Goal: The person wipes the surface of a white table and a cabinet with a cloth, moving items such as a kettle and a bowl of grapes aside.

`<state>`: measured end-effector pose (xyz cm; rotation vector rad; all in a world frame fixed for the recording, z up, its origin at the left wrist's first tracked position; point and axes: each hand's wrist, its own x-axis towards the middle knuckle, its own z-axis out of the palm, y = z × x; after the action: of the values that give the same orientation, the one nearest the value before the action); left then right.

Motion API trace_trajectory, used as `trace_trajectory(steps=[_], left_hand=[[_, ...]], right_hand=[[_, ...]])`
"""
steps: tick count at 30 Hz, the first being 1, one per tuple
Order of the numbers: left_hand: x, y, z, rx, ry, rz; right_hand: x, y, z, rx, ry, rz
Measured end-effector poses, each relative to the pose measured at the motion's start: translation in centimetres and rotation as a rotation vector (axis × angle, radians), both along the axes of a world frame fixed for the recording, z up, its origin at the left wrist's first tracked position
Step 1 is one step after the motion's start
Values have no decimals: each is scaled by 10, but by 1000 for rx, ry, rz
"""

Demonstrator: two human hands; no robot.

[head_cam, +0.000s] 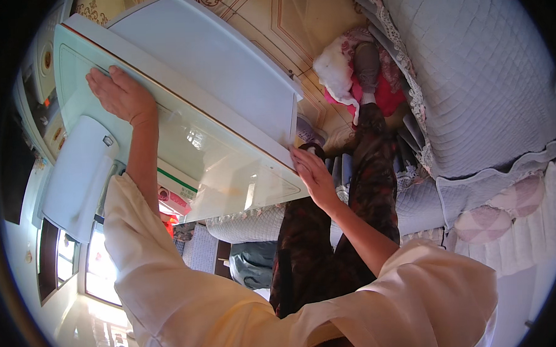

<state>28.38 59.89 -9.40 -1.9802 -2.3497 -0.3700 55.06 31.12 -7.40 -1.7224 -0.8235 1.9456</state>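
Note:
My left hand (123, 96) lies flat, fingers close together, on the pale glass top of a white table (213, 153), near its far left part. My right hand (315, 177) rests its fingers against the table's near right edge, by the corner. Neither hand is seen to grip anything. Below the edge, a broad white panel (210, 61) with a curved outer rim projects from the table. A box with a green stripe (179, 179) and a pink packet (173, 201) show beside my left forearm; whether they lie on or under the glass is unclear.
A sofa with a quilted grey cover (476, 75) and lace trim stands at the right. By my feet, pink and white cloth (338, 70) lies on the patterned tile floor (254, 18). A white rounded object (78, 176) stands at the left beyond the glass.

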Motion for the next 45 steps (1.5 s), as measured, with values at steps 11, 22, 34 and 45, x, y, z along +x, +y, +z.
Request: trace_trajectory(steps=[11, 22, 34, 45], left_hand=[[7, 7, -6, 14, 26, -46], [-12, -4, -9, 48, 39, -21], [-12, -3, 2, -111, -73, -8], [-10, -7, 8, -180, -91, 11]], right_hand=[[55, -52, 18, -17, -216, 32], [85, 46, -52, -623, 208, -719], [-27, 5, -300, 88, -233, 101], [-25, -38, -363, -182, -18, 30]])
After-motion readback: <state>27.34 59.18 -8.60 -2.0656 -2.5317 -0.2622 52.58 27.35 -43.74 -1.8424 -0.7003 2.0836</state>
